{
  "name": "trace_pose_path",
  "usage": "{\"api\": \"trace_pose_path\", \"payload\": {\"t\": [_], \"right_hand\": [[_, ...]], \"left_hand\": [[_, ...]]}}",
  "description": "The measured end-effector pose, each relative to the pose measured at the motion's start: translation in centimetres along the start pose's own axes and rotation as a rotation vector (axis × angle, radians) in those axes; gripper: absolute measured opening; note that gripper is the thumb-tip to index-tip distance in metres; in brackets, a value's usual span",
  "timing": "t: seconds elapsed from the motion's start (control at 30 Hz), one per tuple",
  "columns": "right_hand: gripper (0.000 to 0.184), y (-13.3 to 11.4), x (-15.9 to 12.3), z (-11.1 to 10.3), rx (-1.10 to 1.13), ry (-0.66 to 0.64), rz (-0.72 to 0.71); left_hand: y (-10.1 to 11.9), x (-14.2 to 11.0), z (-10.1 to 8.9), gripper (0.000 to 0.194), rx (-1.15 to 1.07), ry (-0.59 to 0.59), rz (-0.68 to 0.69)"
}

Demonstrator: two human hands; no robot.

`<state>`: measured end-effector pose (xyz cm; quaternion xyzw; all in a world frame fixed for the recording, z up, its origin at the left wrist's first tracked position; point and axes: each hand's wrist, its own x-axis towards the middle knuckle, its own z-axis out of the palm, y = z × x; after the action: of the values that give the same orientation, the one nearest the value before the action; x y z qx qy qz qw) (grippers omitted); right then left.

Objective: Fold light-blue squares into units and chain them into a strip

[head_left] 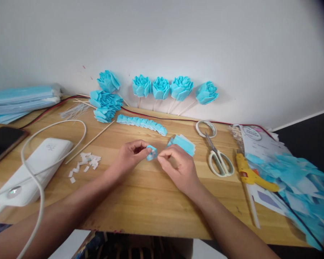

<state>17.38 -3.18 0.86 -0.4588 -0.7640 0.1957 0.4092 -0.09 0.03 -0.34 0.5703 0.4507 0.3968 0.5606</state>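
Observation:
My left hand (133, 154) pinches a small folded blue petal (151, 153) between thumb and fingertips, above the middle of the table. Close to its right side is my right hand (179, 165), thumb and forefinger pressed together; whatever lies between them is too small to make out. Just behind the right hand lies a stack of blue squares (185, 144), partly covered by it. Farther back, a row of folded blue petals (142, 123) overlaps in a line. White bits (88, 162) are scattered left of the left hand.
Blue flowers on sticks (161, 88) lean along the wall. To the right lie scissors (218, 160), a tape roll (206, 128), a yellow glue gun (248, 172) and blue scraps (302, 180). A white power bank (40, 169) with a looping cable and a phone (5, 144) occupy the left.

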Motion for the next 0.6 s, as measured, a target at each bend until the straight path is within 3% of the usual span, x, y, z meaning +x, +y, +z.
{"api": "trace_pose_path", "payload": {"t": [0.1, 0.43, 0.6], "right_hand": [[0.015, -0.09, -0.06, 0.07, -0.03, -0.06, -0.034], [0.014, 0.43, -0.06, 0.28, -0.039, -0.061, 0.1], [0.013, 0.46, 0.0, 0.36, 0.037, -0.043, 0.158]], "left_hand": [[0.16, -0.1, 0.09, 0.022, 0.003, -0.024, 0.012], [0.21, -0.38, 0.15, 0.017, 0.034, -0.054, 0.056], [-0.19, -0.39, 0.25, 0.015, 0.094, -0.043, 0.177]]}}
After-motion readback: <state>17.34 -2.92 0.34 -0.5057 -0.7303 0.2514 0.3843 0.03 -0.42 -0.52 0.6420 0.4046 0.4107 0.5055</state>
